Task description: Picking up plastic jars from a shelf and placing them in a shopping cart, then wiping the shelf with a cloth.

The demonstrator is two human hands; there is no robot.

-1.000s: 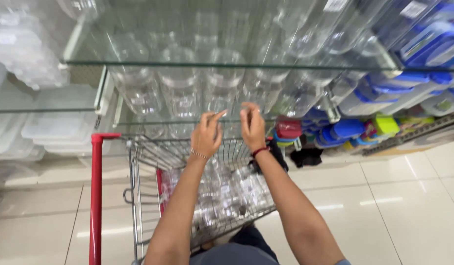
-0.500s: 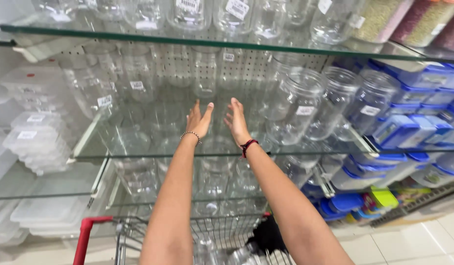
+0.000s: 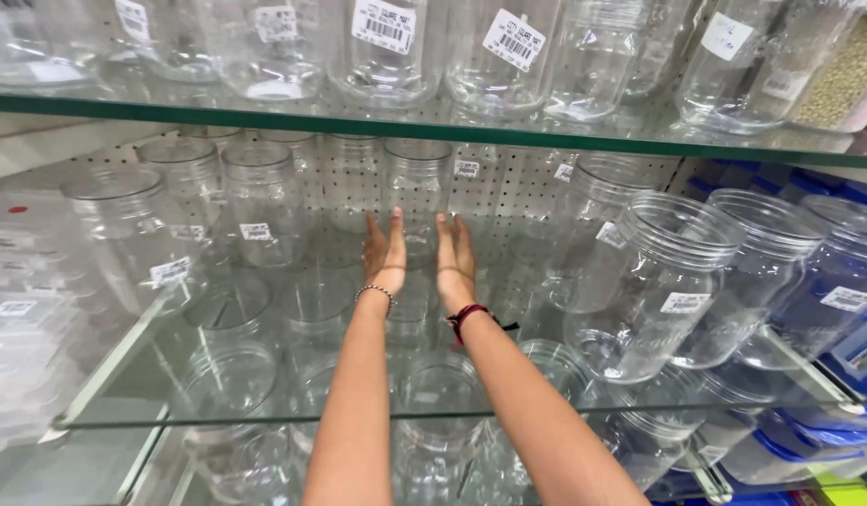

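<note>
A clear jar is seen standing upright at the back of the middle glass shelf, against the white pegboard wall, and it is flanked by both outstretched hands. The left hand is held flat and upright just left of the jar, its fingers straight and together, with nothing grasped; whether the jar is touched cannot be told. The right hand is held the same way just right of the jar, palm turned inward toward the other hand, fingers extended and grasping nothing. A beaded bracelet is worn on the left wrist and a red band on the right wrist.

To the left of the hands, more clear jars with flat lids are ranged on the same shelf, each marked with a small white label. To the right, a large wide-mouthed clear jar is tilted toward the camera, with further similar jars beside it. On the upper glass shelf, a row of labelled clear jars is stood. Below the middle shelf, further clear jars are visible through the glass. Stacked clear lidded boxes are placed at far left, and blue-lidded containers at far right.
</note>
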